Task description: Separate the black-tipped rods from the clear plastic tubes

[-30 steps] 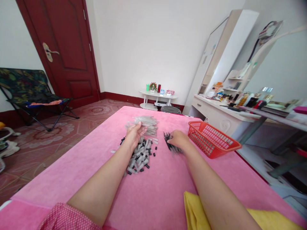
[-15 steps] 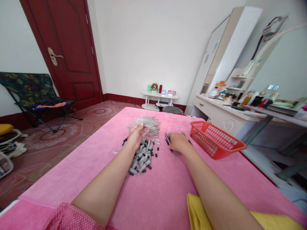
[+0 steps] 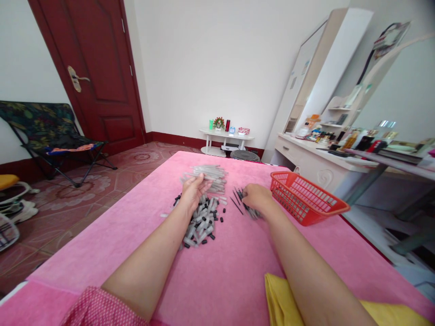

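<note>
My left hand [image 3: 193,191] is closed at the front edge of a pile of clear plastic tubes [image 3: 217,174], with what looks like one tube between thumb and fingers. Beneath and beside it lies a heap of short translucent caps [image 3: 201,230] mixed with small black plugs [image 3: 212,236]. Farther right, my right hand [image 3: 257,197] bends over thin black sticks [image 3: 237,206], its fingers pinched down on some of them. The palm hides part of this bunch, and the sticks under the hand are blurred.
A red plastic basket [image 3: 307,199] stands right of my right hand. Yellow cloth [image 3: 283,301] lies at the near right under my forearm. Pink cloth [image 3: 224,280] covers the table. A dressing table [image 3: 306,154] with bottles stands beyond the basket.
My right hand has shifted slightly right and lifted its knuckles, uncovering more black sticks on its left, which now lie more spread. The left hand has stayed in place.
</note>
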`<action>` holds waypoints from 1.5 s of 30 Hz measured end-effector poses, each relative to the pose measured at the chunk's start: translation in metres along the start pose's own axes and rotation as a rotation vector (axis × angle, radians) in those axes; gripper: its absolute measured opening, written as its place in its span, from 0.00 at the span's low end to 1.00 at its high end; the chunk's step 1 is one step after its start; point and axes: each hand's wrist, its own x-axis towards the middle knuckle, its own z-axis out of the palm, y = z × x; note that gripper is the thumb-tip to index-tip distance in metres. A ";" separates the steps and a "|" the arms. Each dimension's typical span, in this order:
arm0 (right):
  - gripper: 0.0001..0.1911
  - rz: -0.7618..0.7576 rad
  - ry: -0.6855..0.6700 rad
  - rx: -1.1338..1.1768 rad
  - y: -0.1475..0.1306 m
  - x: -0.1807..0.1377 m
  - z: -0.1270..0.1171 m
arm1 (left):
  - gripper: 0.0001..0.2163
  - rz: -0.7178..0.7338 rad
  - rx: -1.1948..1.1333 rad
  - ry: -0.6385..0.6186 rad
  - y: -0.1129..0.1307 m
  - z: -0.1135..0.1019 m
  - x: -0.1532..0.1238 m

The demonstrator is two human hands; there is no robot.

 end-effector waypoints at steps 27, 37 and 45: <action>0.08 -0.426 0.211 0.374 -0.011 -0.008 -0.020 | 0.09 0.002 0.141 -0.092 0.003 0.007 -0.010; 0.09 -0.440 0.775 0.440 -0.031 -0.022 -0.028 | 0.03 -0.067 -0.069 -0.034 0.005 0.011 -0.009; 0.08 -0.386 0.404 0.368 -0.036 -0.017 -0.009 | 0.06 -0.045 -0.371 0.163 0.016 -0.001 0.001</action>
